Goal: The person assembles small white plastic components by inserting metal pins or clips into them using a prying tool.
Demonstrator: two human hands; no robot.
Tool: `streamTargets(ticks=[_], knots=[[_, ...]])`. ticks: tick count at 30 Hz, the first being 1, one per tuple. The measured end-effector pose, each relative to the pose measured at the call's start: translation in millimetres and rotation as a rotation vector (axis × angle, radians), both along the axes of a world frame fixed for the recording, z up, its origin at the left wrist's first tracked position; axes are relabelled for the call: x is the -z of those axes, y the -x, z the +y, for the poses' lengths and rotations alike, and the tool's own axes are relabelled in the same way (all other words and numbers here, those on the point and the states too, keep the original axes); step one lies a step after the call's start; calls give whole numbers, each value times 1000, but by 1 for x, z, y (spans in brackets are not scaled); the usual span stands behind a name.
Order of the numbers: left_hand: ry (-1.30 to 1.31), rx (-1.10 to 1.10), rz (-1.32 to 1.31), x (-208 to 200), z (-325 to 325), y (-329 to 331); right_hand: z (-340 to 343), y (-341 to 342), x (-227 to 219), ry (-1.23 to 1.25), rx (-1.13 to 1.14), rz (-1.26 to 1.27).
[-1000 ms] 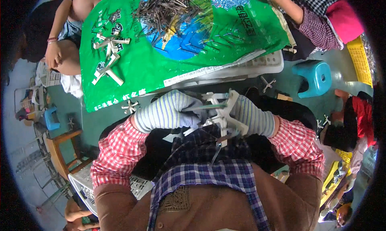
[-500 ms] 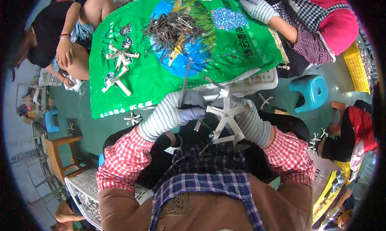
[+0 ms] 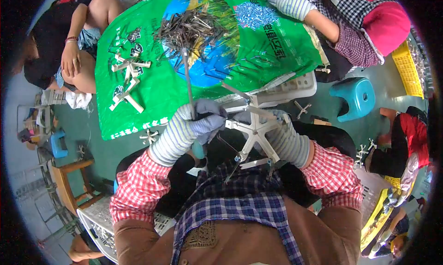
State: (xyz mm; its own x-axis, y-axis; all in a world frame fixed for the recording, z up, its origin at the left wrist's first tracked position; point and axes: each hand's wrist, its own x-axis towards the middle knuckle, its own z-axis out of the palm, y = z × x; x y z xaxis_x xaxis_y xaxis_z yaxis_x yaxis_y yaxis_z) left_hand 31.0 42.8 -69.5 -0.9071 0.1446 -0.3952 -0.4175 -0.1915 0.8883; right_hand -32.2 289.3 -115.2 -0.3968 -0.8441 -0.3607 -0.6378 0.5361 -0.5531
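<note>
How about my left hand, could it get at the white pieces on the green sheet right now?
Probably yes: nothing seems to block the left hand from the white pieces on the green sheet, though it may first need to put down the long thin metal piece it holds.

The frame (image 3: 254, 132) sat in the right hand (image 3: 290, 140), and the left hand (image 3: 184, 129), just to its left, held a strip (image 3: 187, 75) pointing away from the body. Beyond this grip, a sheet (image 3: 159, 96) lay over a crate (image 3: 286, 87). On the sheet, a heap of strips (image 3: 191, 29) was ahead and leftward, a heap of small parts (image 3: 256, 15) ahead and slightly right, spare frames (image 3: 127, 98) to the left. A stool (image 3: 355, 96) stood beyond and right of the grip; a basket (image 3: 85, 214) lay behind it, well left.
</note>
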Motion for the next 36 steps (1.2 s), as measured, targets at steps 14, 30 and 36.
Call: streamTargets(ticks=[14, 30, 36], knots=[[34, 106, 22, 2, -1, -2, -7, -2, -5, 416, 352, -581], [-17, 179, -22, -1, -4, 0, -13, -10, -15, 750, 591, -919], [19, 187, -40, 0, -4, -2, -15, 0, -21, 735, 260, -306]])
